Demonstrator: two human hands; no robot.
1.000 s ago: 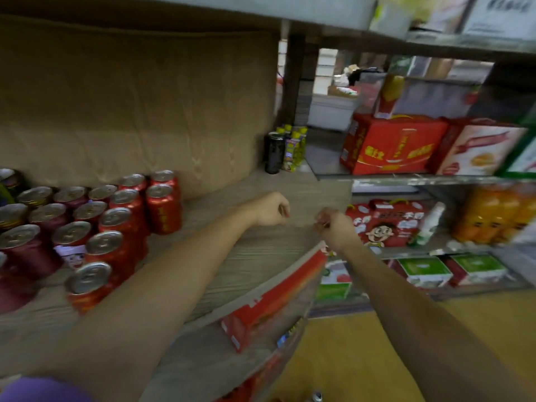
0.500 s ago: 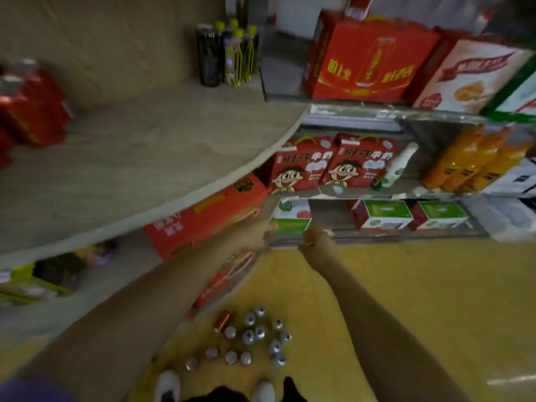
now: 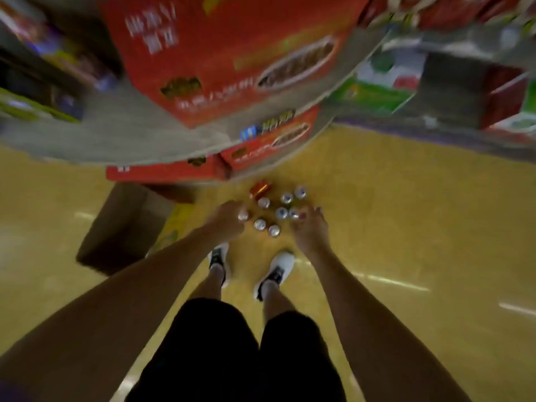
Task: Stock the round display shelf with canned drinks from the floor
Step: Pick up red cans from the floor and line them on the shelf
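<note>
Standing upright on the yellow floor [image 3: 406, 227], the cans [image 3: 275, 216] form a loose cluster just in front of the person's shoes [image 3: 275, 271], below the curved edge of the round display shelf [image 3: 162, 140]. Their long axes run vertical, so only the silver tops show; one red can [image 3: 260, 189] at the far side lies tipped, its side visible. Blur hides any labelling.

The cluster sits between the two hands. The left hand [image 3: 227, 220] is at the near-left edge, its fingers curled beside, possibly round, the leftmost can [image 3: 243, 216]; whether contact is made cannot be told. The right hand [image 3: 309, 227] is at the near-right edge, fingers spread and reaching forward, fingertips [image 3: 303, 214] just over the nearest can top [image 3: 294, 213]. Both hands are about equally near; judged from this, each can take a can from its own side with a top-down grasp.

A brown cardboard box [image 3: 121, 227] stands on the floor to the left. Red cartons [image 3: 232, 53] fill the lower tiers of the shelf.
</note>
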